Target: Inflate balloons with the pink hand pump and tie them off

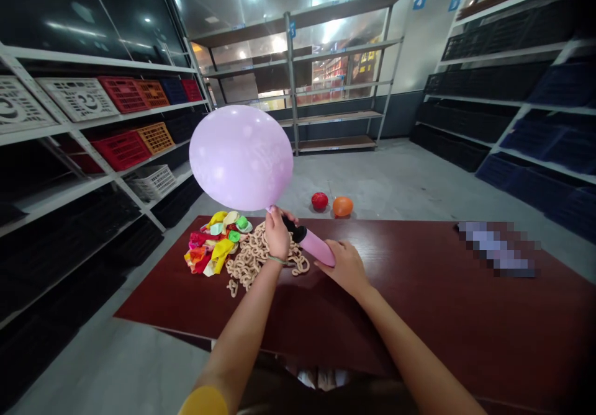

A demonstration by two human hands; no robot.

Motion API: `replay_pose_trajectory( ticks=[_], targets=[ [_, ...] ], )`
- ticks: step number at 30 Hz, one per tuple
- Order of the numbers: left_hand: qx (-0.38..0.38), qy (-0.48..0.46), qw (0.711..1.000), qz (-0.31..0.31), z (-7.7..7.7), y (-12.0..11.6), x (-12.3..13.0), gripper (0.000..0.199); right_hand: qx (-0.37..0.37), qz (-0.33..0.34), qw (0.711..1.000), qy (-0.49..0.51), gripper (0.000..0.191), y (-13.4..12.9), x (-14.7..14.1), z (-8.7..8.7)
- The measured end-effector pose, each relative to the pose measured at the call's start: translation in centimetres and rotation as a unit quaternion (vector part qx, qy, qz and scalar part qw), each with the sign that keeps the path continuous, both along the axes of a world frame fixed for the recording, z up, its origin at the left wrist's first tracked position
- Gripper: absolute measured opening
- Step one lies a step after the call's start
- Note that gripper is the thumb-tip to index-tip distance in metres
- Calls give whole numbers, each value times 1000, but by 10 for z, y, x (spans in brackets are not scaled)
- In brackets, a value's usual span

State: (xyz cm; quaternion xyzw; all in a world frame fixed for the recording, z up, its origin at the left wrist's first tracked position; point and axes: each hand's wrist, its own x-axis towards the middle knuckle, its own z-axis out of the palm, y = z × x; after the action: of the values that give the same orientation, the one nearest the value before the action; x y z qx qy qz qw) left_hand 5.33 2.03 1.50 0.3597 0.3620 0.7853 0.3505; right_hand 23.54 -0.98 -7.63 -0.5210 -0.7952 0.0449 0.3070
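An inflated light purple balloon (241, 157) stands above the table's far left part, its neck pinched in the closed fingers of my left hand (278, 236). Wrapped round the pink barrel of a hand pump (317, 247) is my right hand (345, 267). The pump's black end lies beside my left hand, partly hidden by it. Beneath and left of my left hand is a pile of beige curled pieces (249, 260). Uninflated balloons (218, 250) in red, yellow, green and other colours are heaped left of that pile.
The dark red table (410, 316) carries a blurred flat item (498, 250) at its right. On the floor beyond lie a red balloon (319, 201) and an orange balloon (343, 206). Shelves with crates (123, 148) stand left, more shelving right, and a metal rack (338, 117) behind.
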Motion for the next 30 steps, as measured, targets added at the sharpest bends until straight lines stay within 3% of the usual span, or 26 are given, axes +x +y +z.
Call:
replay_pose_trajectory(
  ticks=[5,8,11,17,22,25,27,30],
  targets=[
    [-25,-9,999,18,-1,-3,-16,39,-8,74,994,74,44,-4,-11,-2],
    [-1,-90,993,74,2,-5,-27,39,2,92,994,53,44,-5,-13,-7],
    [31,-142,981,130,8,-8,-55,38,-3,112,993,27,42,-3,-7,-10],
    [-24,-16,995,97,7,-20,-114,34,2,112,994,-16,48,0,4,-3],
    [-72,110,991,11,-6,-26,-120,38,70,166,979,-100,47,-2,-1,-5],
    [-116,245,961,-48,-22,-21,-111,43,86,169,974,-122,47,-1,-2,-10],
    [-153,379,911,-57,-34,-15,-103,48,85,173,974,-119,50,-1,-2,-11],
    [-181,512,839,-21,-51,-8,-95,44,93,185,973,-101,55,0,-2,-10]
  ],
)
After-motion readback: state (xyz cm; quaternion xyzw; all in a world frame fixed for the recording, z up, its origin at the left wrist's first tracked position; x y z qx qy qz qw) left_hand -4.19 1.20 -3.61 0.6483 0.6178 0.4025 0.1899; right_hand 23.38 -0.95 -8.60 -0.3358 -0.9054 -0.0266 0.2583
